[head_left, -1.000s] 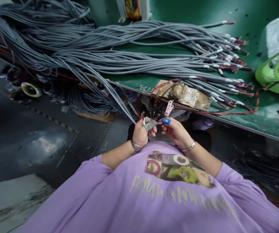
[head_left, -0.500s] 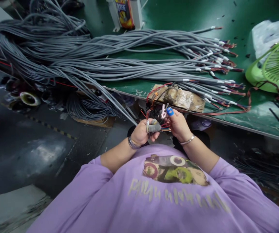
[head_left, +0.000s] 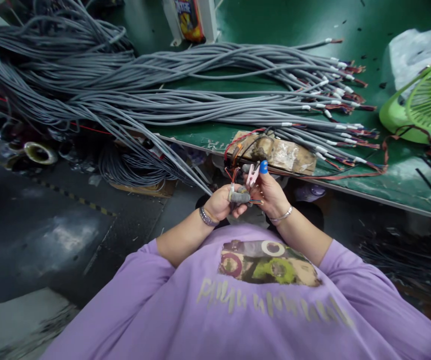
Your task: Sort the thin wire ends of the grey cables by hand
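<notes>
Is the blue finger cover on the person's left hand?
No, the blue finger cover sits on the tip of a raised finger or thumb of the right hand.

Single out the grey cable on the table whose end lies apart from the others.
The grey cable whose reddish tip is highest in the picture: its end lies alone, while the other cable ends bunch together below it.
</notes>
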Tool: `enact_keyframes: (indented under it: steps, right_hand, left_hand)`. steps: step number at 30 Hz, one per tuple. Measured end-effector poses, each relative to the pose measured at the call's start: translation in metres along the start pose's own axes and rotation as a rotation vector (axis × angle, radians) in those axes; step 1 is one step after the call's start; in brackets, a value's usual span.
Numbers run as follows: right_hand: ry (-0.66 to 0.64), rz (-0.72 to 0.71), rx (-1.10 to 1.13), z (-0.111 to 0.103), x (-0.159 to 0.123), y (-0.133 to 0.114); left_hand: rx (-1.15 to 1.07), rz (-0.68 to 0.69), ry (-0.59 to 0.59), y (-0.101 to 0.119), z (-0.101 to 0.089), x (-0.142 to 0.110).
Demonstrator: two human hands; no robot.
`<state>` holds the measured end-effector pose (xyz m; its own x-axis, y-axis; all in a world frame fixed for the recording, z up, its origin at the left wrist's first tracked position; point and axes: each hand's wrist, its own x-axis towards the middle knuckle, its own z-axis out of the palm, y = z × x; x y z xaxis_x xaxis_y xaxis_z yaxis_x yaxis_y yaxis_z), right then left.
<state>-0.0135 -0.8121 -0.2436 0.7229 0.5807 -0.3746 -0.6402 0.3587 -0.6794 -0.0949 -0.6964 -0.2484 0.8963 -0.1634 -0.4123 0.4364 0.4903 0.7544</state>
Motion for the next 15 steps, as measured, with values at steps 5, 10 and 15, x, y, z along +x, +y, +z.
enact_keyframes:
  steps: [5,10,15]
  right_hand:
    - [0.032,-0.001,0.015,0.0023,-0.0011,-0.0009]
    - [0.026,0.004,-0.001,0.0015,0.0003,0.0004]
    - [-0.052,-0.001,0.021,-0.0032,0.0023,0.0032]
  left_hand:
    - [0.011,0.01,0.0,0.0036,0.0043,0.0003]
    - [0.033,0.022,0.007,0.0068,0.0074,0.0016]
    - [0.059,-0.002,0.003,0.0056,0.0064,0.0014]
